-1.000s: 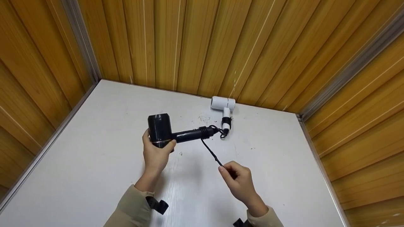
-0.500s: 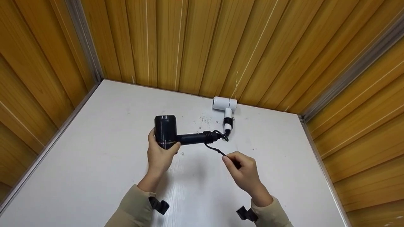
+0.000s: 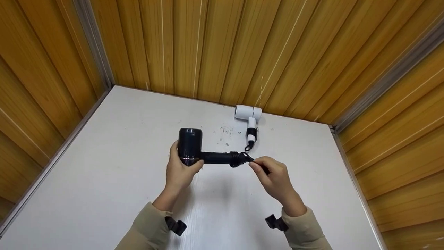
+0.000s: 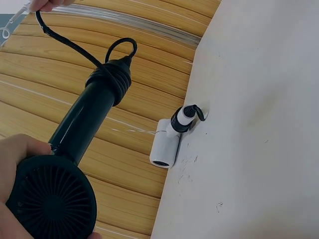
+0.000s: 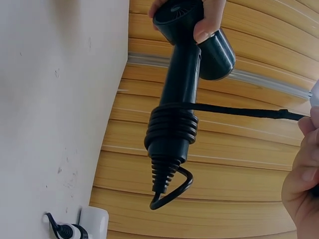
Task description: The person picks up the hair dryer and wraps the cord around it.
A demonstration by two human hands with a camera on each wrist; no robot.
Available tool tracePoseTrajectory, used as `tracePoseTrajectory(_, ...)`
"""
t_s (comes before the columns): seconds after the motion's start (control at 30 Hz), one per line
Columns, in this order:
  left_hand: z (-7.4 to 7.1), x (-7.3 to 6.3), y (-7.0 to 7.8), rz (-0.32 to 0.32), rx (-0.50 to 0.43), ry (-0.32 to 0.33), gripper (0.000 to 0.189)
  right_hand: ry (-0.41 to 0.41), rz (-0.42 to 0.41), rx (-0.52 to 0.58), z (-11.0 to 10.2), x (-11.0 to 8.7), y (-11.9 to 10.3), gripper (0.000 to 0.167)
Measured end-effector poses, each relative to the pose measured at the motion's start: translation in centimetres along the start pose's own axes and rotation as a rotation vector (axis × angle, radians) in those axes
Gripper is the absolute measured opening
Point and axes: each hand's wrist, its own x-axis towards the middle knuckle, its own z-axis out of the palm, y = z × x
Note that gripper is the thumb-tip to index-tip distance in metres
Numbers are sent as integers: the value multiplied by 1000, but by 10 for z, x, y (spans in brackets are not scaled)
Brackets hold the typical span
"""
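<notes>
A black hair dryer (image 3: 190,144) is held above the white table by my left hand (image 3: 180,173), which grips the rear of its barrel. Its handle (image 3: 216,158) points right, and several turns of black cord (image 5: 172,124) wrap the lower end. My right hand (image 3: 275,177) pinches the loose length of cord just past the handle's end. In the right wrist view that stretch of cord (image 5: 239,112) runs taut from the coil to my fingers. The left wrist view shows the dryer's round vented end (image 4: 52,199) close to my left hand.
A white hair dryer (image 3: 247,113) lies at the table's far edge, black cord wound round its handle. The white tabletop (image 3: 138,146) has small dark marks. Yellow wood-look panels (image 3: 208,45) with grey metal corner strips enclose the back and sides.
My right hand has moved up and right with the cord, now beside the handle's end. My left hand has shifted the black dryer slightly right, and its handle has tilted to nearly level.
</notes>
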Motion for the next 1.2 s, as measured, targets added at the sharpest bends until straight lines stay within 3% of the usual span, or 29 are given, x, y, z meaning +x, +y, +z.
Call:
tracePoseTrajectory(0.2, 2, -2, 1, 0, 35, -35, 95, -8, -10, -23, -5, 6, 6, 17)
tracePoseTrajectory(0.6, 1, -7, 4, 73, 116, -128, 94, -54, -22, -53, -7, 9, 22, 16)
tracePoseTrajectory(0.9, 0, -9, 10, 93, 160, -192, 94, -51, 1, -70, -6, 12, 37, 16)
tracePoseTrajectory(1.0, -1, -9, 11, 111, 145, -230, 94, -54, 61, -61, -5, 12, 43, 14)
tracePoseTrajectory(1.2, -7, -11, 12, 133, 60, -312, 92, -64, 268, 9, -3, 10, 42, 11)
